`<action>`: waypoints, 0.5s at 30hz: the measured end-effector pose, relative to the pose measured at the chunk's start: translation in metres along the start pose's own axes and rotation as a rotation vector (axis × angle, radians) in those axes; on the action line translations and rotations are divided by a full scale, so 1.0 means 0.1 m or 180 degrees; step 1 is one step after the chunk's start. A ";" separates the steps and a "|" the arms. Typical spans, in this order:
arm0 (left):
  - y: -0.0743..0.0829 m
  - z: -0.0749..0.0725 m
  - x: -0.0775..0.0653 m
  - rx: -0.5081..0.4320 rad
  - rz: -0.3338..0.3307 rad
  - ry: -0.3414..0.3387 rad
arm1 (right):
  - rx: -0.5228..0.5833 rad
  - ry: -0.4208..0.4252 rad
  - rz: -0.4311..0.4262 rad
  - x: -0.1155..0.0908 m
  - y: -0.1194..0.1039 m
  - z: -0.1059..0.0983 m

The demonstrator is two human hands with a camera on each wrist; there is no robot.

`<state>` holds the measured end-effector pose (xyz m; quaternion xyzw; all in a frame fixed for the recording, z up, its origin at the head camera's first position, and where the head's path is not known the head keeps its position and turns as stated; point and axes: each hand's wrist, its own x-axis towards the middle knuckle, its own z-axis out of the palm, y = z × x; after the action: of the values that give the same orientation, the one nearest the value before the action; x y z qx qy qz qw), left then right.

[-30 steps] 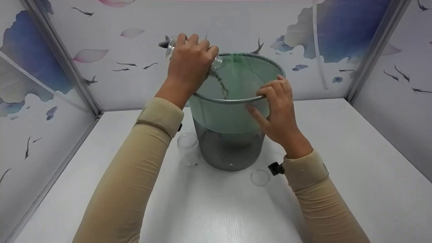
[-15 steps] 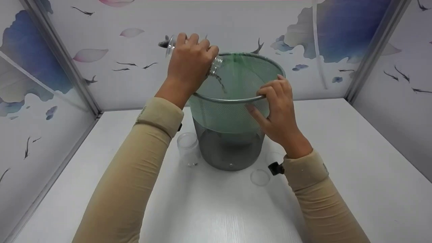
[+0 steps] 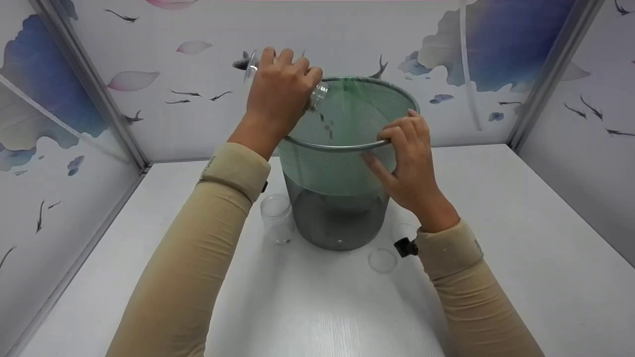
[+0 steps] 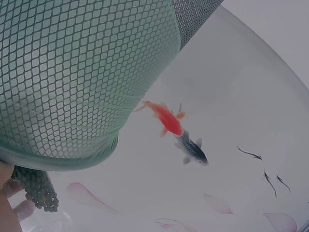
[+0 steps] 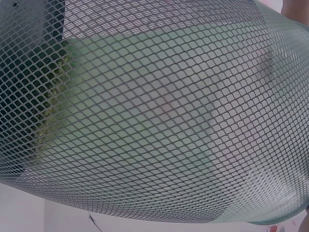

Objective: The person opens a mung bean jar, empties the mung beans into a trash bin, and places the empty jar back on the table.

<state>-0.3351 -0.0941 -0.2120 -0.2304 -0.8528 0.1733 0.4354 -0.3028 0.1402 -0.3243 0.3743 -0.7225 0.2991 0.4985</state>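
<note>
In the head view my left hand (image 3: 280, 91) grips a clear jar (image 3: 319, 95), tilted with its mouth down over the left side of a grey wire-mesh waste bin (image 3: 340, 225). A few small dark grains fall from the mouth; in the left wrist view, small round greenish beans (image 4: 38, 189) lie packed inside the jar. A thin green bag (image 3: 332, 171) lines the bin and is folded over its metal rim. My right hand (image 3: 412, 161) grips that rim at the right front, fingers over the top and thumb outside. Greenish grains (image 5: 53, 101) show through the mesh in the right wrist view.
A second clear jar (image 3: 276, 218) stands left of the bin, with a few dark bits at its base. Right of the bin lie a clear round lid (image 3: 382, 261) and another clear round piece (image 3: 404, 229), partly behind my wrist. Printed walls enclose the white table (image 3: 297, 312).
The stream from the jar has thinned from a continuous string to a few scattered grains. The left hand has barely moved, and the right hand keeps its place on the rim.
</note>
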 end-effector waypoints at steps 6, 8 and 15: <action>-0.01 0.00 -0.01 0.0062 -0.0002 0.0010 | -0.0061 -0.0007 0.0038 0.00 -0.01 0.00; -0.01 0.00 0.00 0.0082 -0.0011 -0.0015 | -0.0054 -0.0011 0.0039 0.00 -0.01 0.00; 0.00 -0.01 0.00 0.0079 0.0001 -0.0063 | -0.0041 0.0002 0.0027 0.00 -0.01 0.00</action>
<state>-0.3343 -0.0938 -0.2119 -0.2233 -0.8548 0.1862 0.4298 -0.3019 0.1401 -0.3244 0.3679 -0.7258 0.2967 0.4998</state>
